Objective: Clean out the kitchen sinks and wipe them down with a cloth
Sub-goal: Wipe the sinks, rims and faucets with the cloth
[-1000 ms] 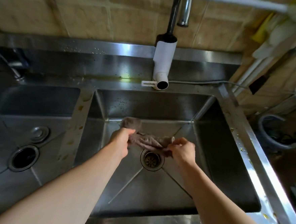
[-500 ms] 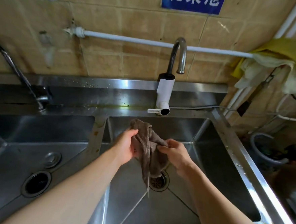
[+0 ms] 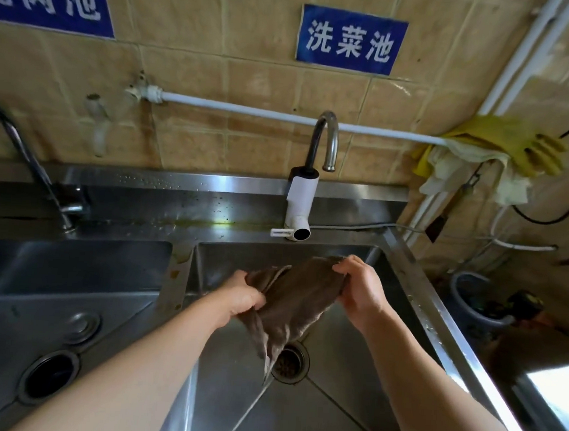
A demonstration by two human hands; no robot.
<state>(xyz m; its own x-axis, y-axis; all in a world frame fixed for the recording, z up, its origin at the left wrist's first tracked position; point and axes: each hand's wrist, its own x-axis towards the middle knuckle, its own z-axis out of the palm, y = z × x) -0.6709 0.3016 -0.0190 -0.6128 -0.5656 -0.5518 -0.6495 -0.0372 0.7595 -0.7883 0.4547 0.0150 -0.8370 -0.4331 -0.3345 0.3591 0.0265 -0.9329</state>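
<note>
The limp brown cloth (image 3: 291, 296) hangs spread between both hands above the right stainless-steel sink basin (image 3: 331, 397), its lowest corner dangling just over the round strainer drain (image 3: 290, 362) at six o'clock. The left hand (image 3: 242, 298) pinches its nine o'clock edge with curled fingers; the right hand (image 3: 360, 289) pinches its two o'clock corner. If either pinch slackens, the cloth would likely drop onto the debris-filled strainer and pick up grime.
</note>
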